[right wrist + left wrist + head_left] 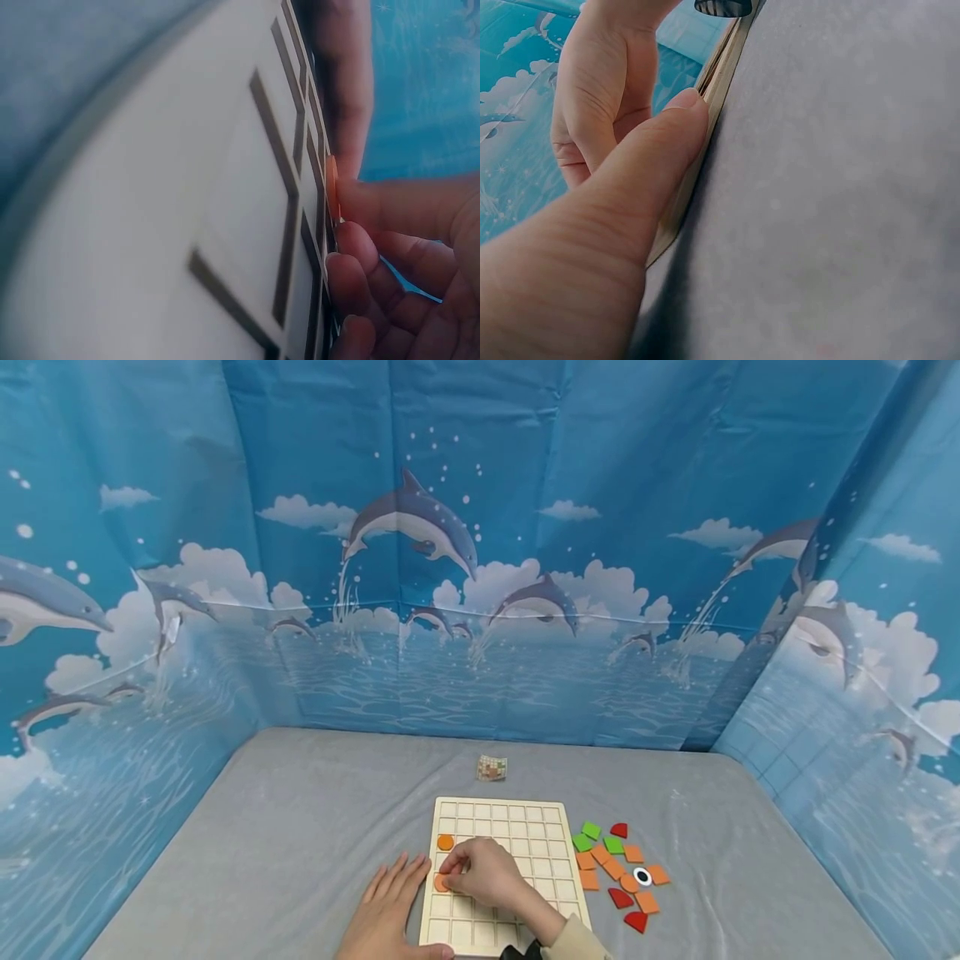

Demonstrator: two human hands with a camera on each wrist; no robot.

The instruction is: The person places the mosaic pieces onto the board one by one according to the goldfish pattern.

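Steadying the board (541, 867) is the left hand (386, 914), fingers straight and spread along its left edge, thumb pressing the near edge; no piece in its grip. Cream sleeve (576, 941) and black wristband (525, 952) show at the right wrist.

Right hand (487, 872) reaches over the board, fingers curled, pinching an orange disc (441, 883) at a cell in the leftmost column. Right wrist view has the thumb touching the disc, which sits at the board surface; cannot tell if it is fully seated.

Loose pieces lie right of the board: red quarter-circles (636, 922), orange squares (647, 902), a loose orange disc (628, 882), a white ring with black centre (642, 877). Green squares (591, 830) are at the far end of the group, with one more red quarter-circle near them.

Farther up the same column, a second orange disc (446, 842) lies in a cell. Beyond the board's far edge: small printed card (492, 767), details too small to read, on grey cloth (315, 827). Behind everything, blue dolphin curtain (480, 410).
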